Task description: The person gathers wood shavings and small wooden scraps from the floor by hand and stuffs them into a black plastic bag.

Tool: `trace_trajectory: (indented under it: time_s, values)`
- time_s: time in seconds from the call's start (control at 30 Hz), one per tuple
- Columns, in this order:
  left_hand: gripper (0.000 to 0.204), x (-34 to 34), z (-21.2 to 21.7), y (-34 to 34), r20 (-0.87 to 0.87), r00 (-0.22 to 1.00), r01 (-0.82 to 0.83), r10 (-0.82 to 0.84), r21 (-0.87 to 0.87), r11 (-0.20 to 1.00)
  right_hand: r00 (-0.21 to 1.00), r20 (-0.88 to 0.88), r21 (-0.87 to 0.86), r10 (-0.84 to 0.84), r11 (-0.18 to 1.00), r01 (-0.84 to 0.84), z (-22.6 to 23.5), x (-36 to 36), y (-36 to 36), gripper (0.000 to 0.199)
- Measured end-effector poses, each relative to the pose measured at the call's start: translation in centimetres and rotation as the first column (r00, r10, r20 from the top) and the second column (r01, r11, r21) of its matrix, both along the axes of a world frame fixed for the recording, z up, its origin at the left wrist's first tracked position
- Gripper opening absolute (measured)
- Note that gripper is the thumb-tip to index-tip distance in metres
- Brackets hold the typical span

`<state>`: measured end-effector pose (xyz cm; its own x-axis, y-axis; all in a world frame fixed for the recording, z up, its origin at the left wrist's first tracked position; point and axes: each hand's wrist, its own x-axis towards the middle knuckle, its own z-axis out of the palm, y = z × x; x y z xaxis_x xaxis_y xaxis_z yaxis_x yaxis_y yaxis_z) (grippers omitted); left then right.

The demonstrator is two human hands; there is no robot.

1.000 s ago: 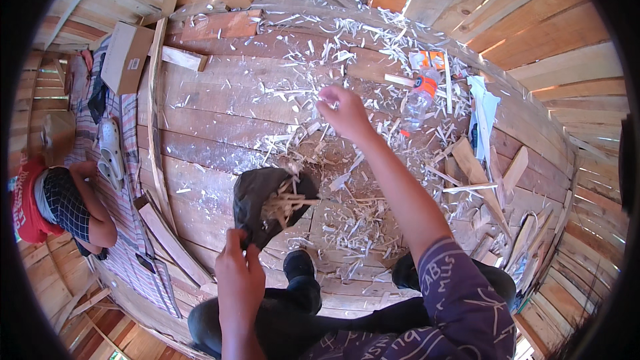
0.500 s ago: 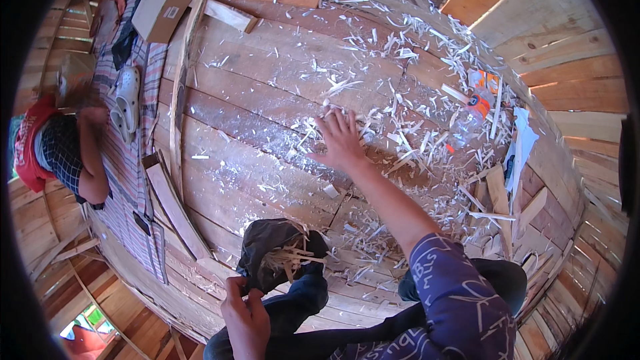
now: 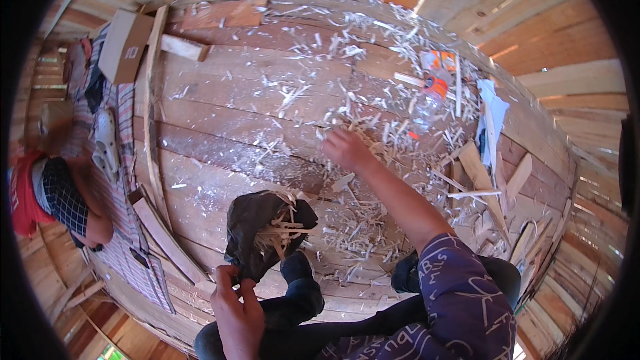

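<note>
My left hand (image 3: 239, 313) grips the rim of a black plastic bag (image 3: 250, 227), its fingers pinched on the gathered plastic. The bag's mouth gapes to the right, and pale wood shavings (image 3: 281, 232) and thin strips poke out of it. Out over the plank floor, my right hand (image 3: 350, 150) is closed, knuckles up, down among loose shavings (image 3: 377, 137). Whatever lies inside its curled fingers is hidden. Both of my feet rest on the floor, the left one just below the bag.
A clear bottle with an orange label (image 3: 430, 100) lies among shavings at the right, near a blue-white sheet (image 3: 491, 117) and wood offcuts (image 3: 477, 167). At left are a cardboard box (image 3: 125, 47), a striped mat (image 3: 123, 133), pale clogs (image 3: 105, 140) and another person (image 3: 63, 193).
My right hand's spread fingers have curled closed over the shavings. The bag has tipped wider and stands off my left leg, still in my left hand. The whole view has shifted.
</note>
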<state>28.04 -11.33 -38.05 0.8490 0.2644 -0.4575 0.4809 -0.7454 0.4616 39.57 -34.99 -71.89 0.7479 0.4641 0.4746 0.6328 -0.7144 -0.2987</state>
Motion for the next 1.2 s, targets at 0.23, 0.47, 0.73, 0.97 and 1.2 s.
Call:
trace_trajectory:
  time_s: [0.23, 0.47, 0.73, 0.97, 1.2]
  values:
    - [0.013, 2.3, -1.3, -2.6, 0.004, 0.987, 0.159, -0.159, -0.119, 0.98, 0.821, -0.361, -0.106, -0.443, 0.894, 0.436, 1.3, -3.3, -8.4, 0.053]
    - [0.013, 4.0, -4.5, -4.3, -0.015, 0.963, 0.254, -0.269, -0.287, 0.924, 0.879, -0.312, -0.349, -0.361, 0.904, 0.248, -0.9, -13.9, -6.4, 0.047]
    - [0.017, 4.0, -8.5, -4.2, -0.014, 0.948, 0.273, -0.319, -0.485, 0.831, 0.622, -0.651, 0.081, -0.435, 0.775, 0.627, 2.0, -13.4, -9.6, 0.025]
    - [0.014, 5.3, -8.4, -5.2, -0.051, 0.938, 0.278, -0.343, -0.482, 0.831, 0.936, -0.349, 0.43, 0.043, 0.895, 0.12, 15.8, -7.3, -2.7, 0.016]
    - [0.017, 4.7, -8.4, -6.5, -0.143, 0.921, 0.224, -0.362, -0.567, 0.793, 0.485, -0.868, 0.056, 0.106, 0.992, -0.115, 12.1, -4.5, 7.4, 0.025]
